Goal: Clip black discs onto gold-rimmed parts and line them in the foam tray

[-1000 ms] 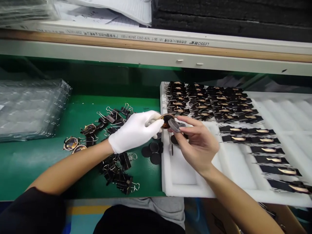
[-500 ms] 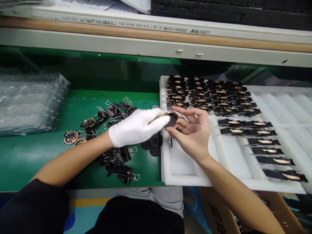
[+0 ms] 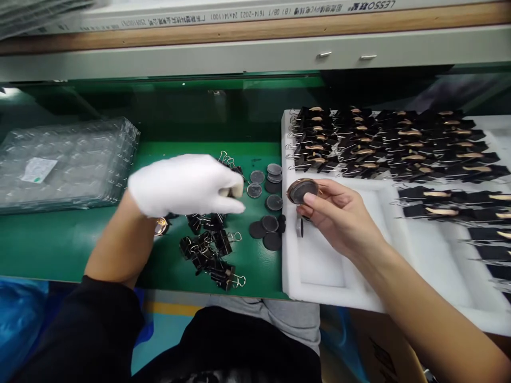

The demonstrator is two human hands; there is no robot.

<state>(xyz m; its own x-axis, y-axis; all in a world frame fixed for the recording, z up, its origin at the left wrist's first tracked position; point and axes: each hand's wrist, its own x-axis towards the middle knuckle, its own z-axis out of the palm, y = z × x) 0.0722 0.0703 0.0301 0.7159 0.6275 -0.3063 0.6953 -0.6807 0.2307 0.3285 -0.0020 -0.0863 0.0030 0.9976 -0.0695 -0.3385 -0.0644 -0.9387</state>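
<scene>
My left hand (image 3: 186,186), in a white glove, hovers over the pile of black binder clips (image 3: 209,255); its thumb and fingers are apart with nothing visible between them. Bare, my right hand (image 3: 343,218) pinches a round watch-like piece (image 3: 302,191) with a gold rim and a dark disc against it, above the left edge of the white foam tray (image 3: 293,266). Black and grey discs (image 3: 272,241) lie on the green table between my hands. Part of a gold-rimmed watch face (image 3: 161,226) shows below my left wrist.
Rows of clipped black pieces with gold parts (image 3: 413,146) fill the tray's far side. Stacked clear plastic trays (image 3: 75,159) sit at the left. A long grey ledge (image 3: 255,50) crosses behind the table.
My left hand has let go of the round piece and moved left over the clips. My right hand keeps the piece, its dark disc now facing up. The view has shifted left.
</scene>
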